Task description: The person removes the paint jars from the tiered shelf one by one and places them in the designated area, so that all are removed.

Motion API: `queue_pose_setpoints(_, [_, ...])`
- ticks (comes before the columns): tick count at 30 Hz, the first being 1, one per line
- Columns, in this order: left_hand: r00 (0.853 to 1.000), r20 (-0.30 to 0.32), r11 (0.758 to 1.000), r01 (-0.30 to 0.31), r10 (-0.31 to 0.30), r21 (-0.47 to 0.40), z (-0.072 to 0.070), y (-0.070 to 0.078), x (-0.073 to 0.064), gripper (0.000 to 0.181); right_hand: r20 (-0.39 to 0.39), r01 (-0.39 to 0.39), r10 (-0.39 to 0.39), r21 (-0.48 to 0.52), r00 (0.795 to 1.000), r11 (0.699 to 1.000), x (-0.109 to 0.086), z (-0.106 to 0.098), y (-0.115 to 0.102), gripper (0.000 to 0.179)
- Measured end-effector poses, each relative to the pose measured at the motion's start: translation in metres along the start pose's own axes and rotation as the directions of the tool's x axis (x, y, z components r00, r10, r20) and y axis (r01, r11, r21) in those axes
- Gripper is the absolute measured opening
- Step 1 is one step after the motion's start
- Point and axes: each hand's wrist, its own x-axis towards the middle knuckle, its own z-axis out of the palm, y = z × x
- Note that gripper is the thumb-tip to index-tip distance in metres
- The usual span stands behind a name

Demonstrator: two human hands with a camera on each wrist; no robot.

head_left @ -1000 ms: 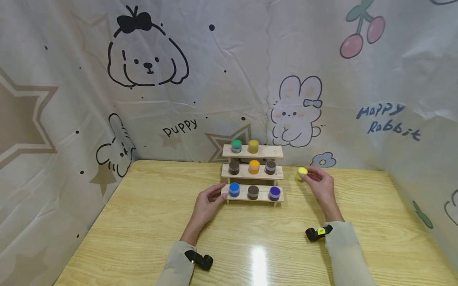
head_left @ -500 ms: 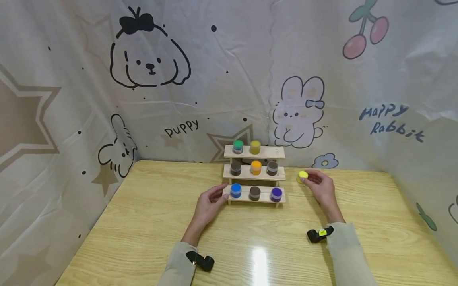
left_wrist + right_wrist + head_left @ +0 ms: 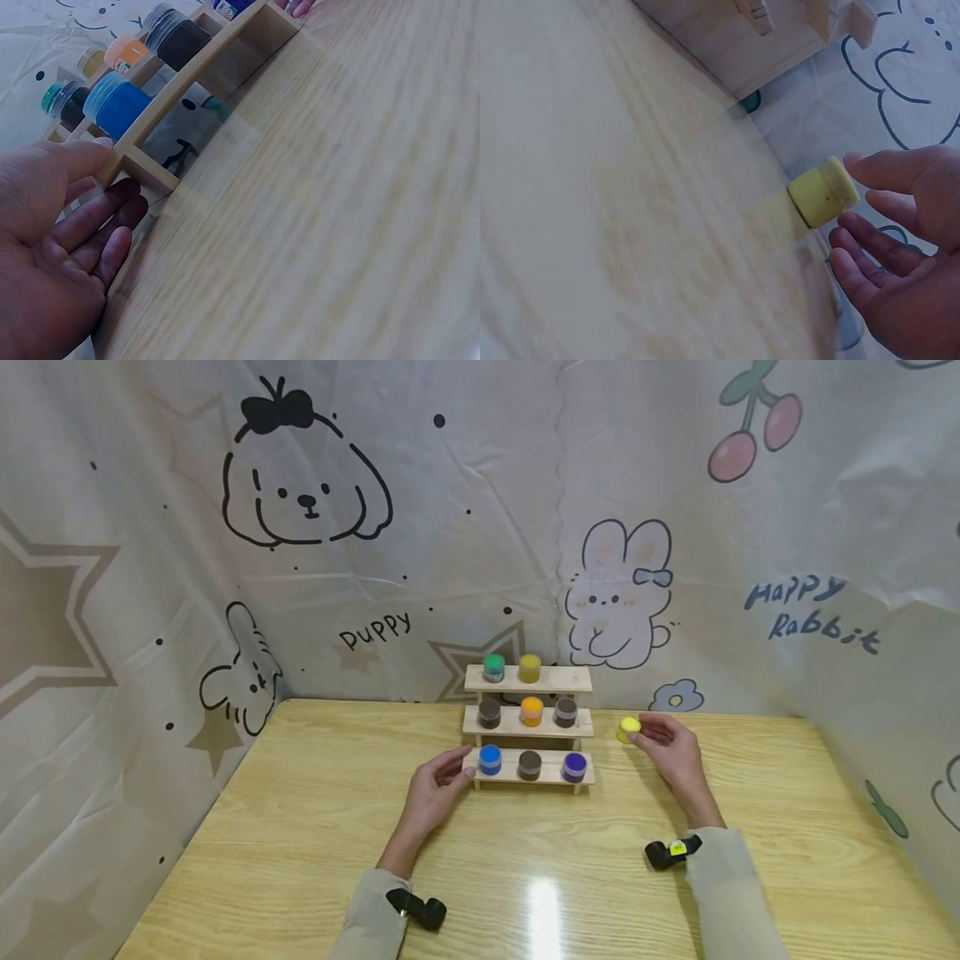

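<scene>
The left hand (image 3: 432,789) grips the left end of the lowest step of a pale wooden three-step stand (image 3: 555,678), which bears eight small round jars (image 3: 532,711), two on top, three on each lower step. The right hand (image 3: 675,756) pinches a small round yellow jar (image 3: 627,728) on the light wood-grain table (image 3: 300,827), right of the stand.

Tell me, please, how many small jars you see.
9: green jar and mustard jar atop the rack; dark jar, orange jar, second dark jar on its middle tier; blue jar, brown jar, purple jar below; a yellow jar at the right hand. Others may be hidden behind.
</scene>
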Motion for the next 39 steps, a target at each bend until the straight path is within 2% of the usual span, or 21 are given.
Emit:
queue_pose_setpoints(3, [1.0,-0.012,1.0,0.005,-0.005,0.006,0.001,0.002,-0.001,0.04,0.001,0.025,-0.025,-0.006,1.0,1.0,-0.004,-0.006,-0.006,0.048])
queue_pose_setpoints(7, [1.0,-0.023,1.0,0.012,-0.012,0.016,0.003,0.007,-0.002,0.04,-0.005,0.064,-0.064,0.035,0.998,0.997,-0.008,-0.012,-0.017,0.049])
queue_pose_setpoints(13, [1.0,-0.007,1.0,-0.002,0.002,-0.001,-0.001,0.036,-0.009,0.038,-0.024,0.134,-0.133,0.07,0.991,0.988,-0.012,-0.015,-0.033,0.048])
queue_pose_setpoints(15, [1.0,0.0,1.0,-0.005,0.005,0.001,-0.002,0.041,-0.011,0.038,-0.027,0.154,-0.153,0.063,0.988,0.986,-0.014,-0.015,-0.037,0.048])
queue_pose_setpoints(23, [1.0,-0.017,1.0,0.001,0.0,0.004,-0.001,0.006,0.0,0.04,-0.009,0.215,-0.215,0.035,0.977,0.976,-0.017,-0.007,-0.061,0.049])
queue_pose_setpoints(27, [1.0,-0.006,1.0,-0.004,0.004,0.004,-0.002,0.004,0.002,0.04,0.021,0.259,-0.26,0.038,0.965,0.965,-0.016,0.001,-0.07,0.05])
queue_pose_setpoints(33, [1.0,-0.007,1.0,0.031,-0.031,0.001,-0.001,0.002,0.001,0.04,0.063,0.337,-0.341,0.066,0.938,0.939,-0.011,0.014,-0.087,0.05])
queue_pose_setpoints(36, [1.0,-0.013,1.0,0.025,-0.025,0.0,0.0,0.002,0.0,0.039,0.083,0.371,-0.379,0.101,0.922,0.923,-0.006,0.021,-0.096,0.048])
queue_pose_setpoints(39, [1.0,-0.014,1.0,0.008,-0.008,0.003,0.001,0.002,-0.001,0.039,0.103,0.382,-0.392,0.106,0.914,0.918,-0.001,0.027,-0.107,0.046])
